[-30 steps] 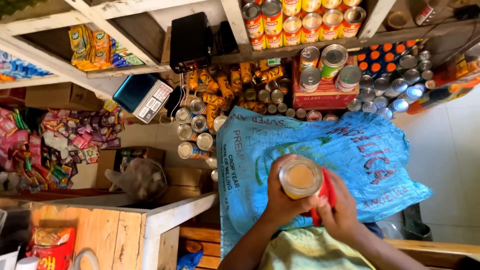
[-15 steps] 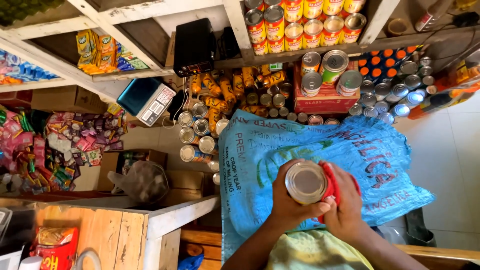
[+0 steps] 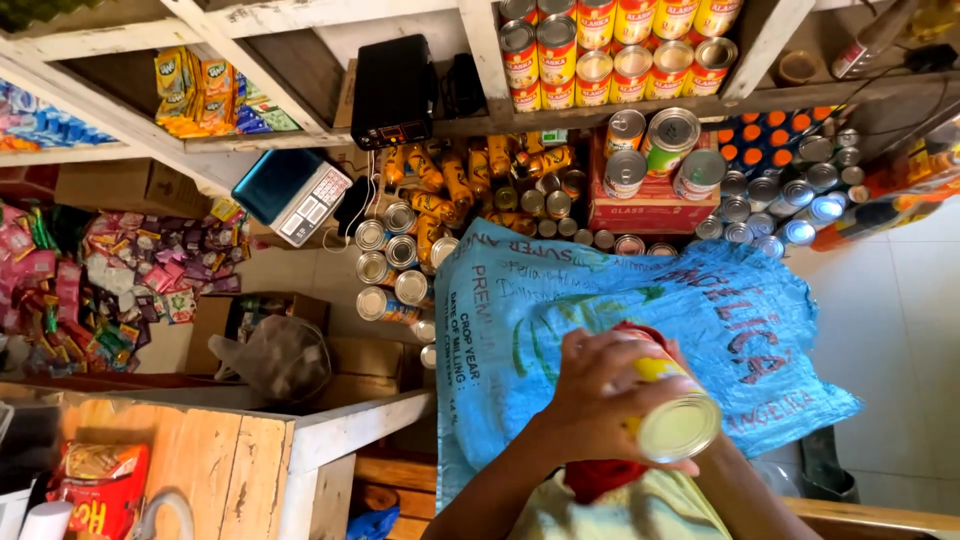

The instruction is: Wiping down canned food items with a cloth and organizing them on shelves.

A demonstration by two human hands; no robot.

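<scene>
Fingers (image 3: 600, 350) of the left hand (image 3: 600, 400) are wrapped tight around the yellow-and-red labelled tin can (image 3: 670, 410), curled over its side with the shiny round silver end tipped toward the camera. That can sits low in the middle of the head view, held in the air above the big blue woven plastic sack (image 3: 520, 300) with dark printed lettering. And the right hand? Mostly hidden behind the can; only a forearm shows at the lower right, so whether its fingers are open or closed, I cannot tell. A scrap of red cloth (image 3: 595, 478) peeks out just under the left wrist, over a pale yellow garment (image 3: 640, 515).

Beyond the sack, stacked silver-topped cans (image 3: 390, 265) with yellow labels lie in a loose pile on the floor, well apart from the held can. Above them, a white wooden shelf (image 3: 480, 40) carries rows of red-and-yellow tins (image 3: 600, 50). A blue-topped digital weighing scale (image 3: 290, 190) sits tilted to the left of the pile, with a black boxy device (image 3: 393, 90) up on the shelf above it. Far left, a heap of colourful sachet packets (image 3: 110, 280) spreads out. Lower left, a pale wooden tabletop (image 3: 210, 460) edges into view.
</scene>
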